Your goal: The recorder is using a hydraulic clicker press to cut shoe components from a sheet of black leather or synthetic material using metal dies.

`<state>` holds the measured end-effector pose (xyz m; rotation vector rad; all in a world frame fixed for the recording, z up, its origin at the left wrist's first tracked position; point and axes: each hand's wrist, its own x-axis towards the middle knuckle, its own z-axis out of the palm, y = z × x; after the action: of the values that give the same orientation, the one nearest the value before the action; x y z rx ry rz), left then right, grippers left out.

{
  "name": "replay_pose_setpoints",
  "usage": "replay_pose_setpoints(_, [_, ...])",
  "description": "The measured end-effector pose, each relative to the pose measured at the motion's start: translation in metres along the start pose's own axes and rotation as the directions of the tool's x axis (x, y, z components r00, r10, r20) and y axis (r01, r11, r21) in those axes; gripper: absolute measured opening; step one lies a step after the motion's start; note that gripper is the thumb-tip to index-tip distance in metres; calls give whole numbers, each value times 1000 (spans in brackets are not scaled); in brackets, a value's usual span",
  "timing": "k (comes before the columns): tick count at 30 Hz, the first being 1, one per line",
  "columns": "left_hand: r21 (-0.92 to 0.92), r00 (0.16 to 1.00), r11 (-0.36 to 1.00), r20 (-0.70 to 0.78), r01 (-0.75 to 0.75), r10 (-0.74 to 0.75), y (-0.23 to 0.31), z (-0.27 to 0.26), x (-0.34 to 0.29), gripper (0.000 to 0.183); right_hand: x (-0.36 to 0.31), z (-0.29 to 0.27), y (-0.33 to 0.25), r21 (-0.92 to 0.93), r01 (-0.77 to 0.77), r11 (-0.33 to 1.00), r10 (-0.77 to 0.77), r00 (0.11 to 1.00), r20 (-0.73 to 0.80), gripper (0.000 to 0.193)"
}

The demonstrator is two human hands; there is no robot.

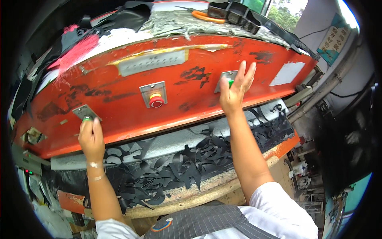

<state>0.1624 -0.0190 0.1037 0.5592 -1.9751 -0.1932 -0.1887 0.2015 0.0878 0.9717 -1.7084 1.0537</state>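
My left hand [92, 137] is closed, its knuckles and thumb against a green push button [87, 118] on a metal plate. My right hand [236, 91] is open, fingers stretched upward, its palm side at a second green button [230, 83] that it partly covers. Both buttons sit on the front of a red press machine [191, 89] with worn paint. Between my hands is a red mushroom-shaped stop button [156, 101] with a yellow collar. Below the machine's lower edge, cut black sheet scraps [175, 171] lie tangled along a light grey slab [155, 148].
On top of the machine lie orange-handled scissors [208, 17], black strip-like forms [234, 14] and pink fabric [79, 51]. A worn front rail [207, 198] runs between my body and the scraps. A small box with lights [28, 161] is at the left. Pipes [318, 97] rise at the right.
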Motion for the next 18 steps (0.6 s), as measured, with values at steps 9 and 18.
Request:
replay_pose_setpoints(9, [-221, 513, 761, 842, 610, -167, 109, -2, -190, 24, -158, -159, -68, 445, -224, 867, -389, 253, 886, 50])
replay_pose_setpoints(18, [-111, 214, 406, 952, 907, -217, 121, 13, -227, 12, -204, -195, -67, 347, -184, 920, -308, 208, 928, 44])
